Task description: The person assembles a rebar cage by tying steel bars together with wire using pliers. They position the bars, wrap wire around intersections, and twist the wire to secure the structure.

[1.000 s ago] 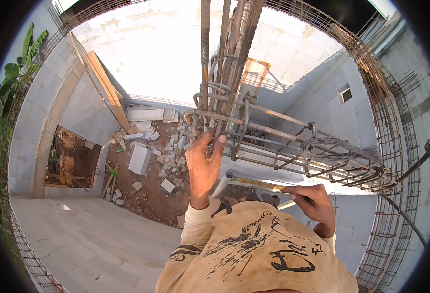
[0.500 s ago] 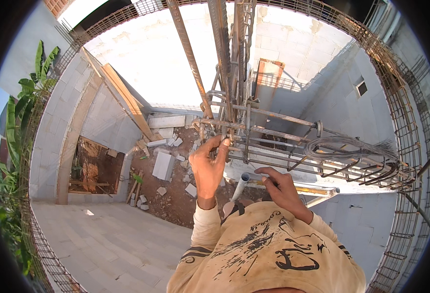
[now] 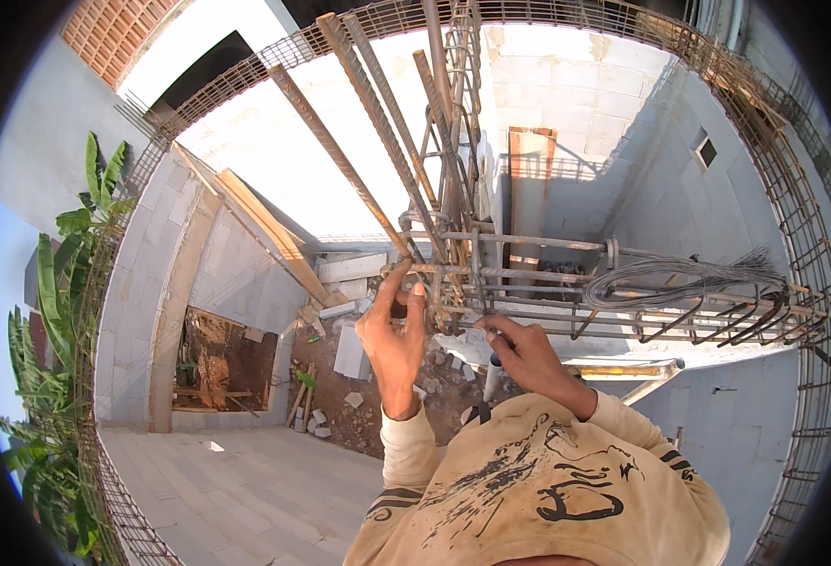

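Note:
My left hand (image 3: pixel 392 335) is raised at the near end of a horizontal rebar cage (image 3: pixel 538 274), where it meets upright rebars (image 3: pixel 340 156). Its index finger reaches up to the rusty bar ends, with the thumb apart from it; I see nothing held between them. Just right of it, my right hand (image 3: pixel 533 358) is beside the cage's lower bars, thumb and index finger drawn together. Whatever lies in that pinch is too small to make out. A coil of thin tie wire (image 3: pixel 675 283) rests on top of the cage to the right.
A pale pipe (image 3: pixel 493 373) stands below my right hand. Broken blocks (image 3: pixel 351 351) and rubble lie on the dirt floor below. Wooden planks (image 3: pixel 269 231) lean against the left block wall (image 3: pixel 137 283). More rebar cage (image 3: pixel 774 141) runs along the wall tops.
The view has shifted, showing the upright bars leaning more to the left. My left thumb and index finger have parted. My right hand's fingertips have closed together, nearer the bars.

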The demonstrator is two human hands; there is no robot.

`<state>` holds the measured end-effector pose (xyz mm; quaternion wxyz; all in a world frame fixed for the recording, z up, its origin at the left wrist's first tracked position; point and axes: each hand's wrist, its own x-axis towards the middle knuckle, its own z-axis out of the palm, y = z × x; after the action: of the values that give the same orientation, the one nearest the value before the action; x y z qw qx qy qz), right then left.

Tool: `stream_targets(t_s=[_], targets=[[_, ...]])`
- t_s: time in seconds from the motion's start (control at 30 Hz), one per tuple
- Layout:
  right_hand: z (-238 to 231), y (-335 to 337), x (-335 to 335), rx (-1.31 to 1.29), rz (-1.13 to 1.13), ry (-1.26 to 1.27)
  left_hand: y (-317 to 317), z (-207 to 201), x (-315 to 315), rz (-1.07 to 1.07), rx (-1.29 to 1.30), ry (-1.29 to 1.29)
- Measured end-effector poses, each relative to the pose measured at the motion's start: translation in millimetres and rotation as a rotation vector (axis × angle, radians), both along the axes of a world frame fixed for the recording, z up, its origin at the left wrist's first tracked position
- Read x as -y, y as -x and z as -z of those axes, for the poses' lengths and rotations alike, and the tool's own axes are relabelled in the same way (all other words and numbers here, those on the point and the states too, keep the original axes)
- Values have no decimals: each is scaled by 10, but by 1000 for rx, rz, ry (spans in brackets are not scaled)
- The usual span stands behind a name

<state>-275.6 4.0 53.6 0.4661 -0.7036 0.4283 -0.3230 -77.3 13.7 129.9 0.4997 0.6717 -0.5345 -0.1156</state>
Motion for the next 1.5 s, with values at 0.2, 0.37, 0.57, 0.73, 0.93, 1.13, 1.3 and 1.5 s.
stream_targets(t_s=[0.2,0.37,0.57,0.73,0.93,1.13,1.3,1.5], targets=[[136,318,-105,-91,-139,38,24,71,-46,45,29,-14],[30,561,-220,-197,-208,-7,-293,191,38,-101,-134,185],[-197,689,-264,-220,-208,-65,-583,424,250,11,-333,145],[-230,719,-288,-200,-172,-55,-487,627,295,81,-429,147],[-222,757,-334,-227,-162,-82,-522,646,268,157,-380,116],[-183,793,-404,-185,-124,15,-318,570,202,-42,-299,317],[-166,825,-470,-137,-56,168,-89,484,-45,-45,-148,447],[-218,910,-570,-197,-120,189,174,347,-93,195,-63,422]])
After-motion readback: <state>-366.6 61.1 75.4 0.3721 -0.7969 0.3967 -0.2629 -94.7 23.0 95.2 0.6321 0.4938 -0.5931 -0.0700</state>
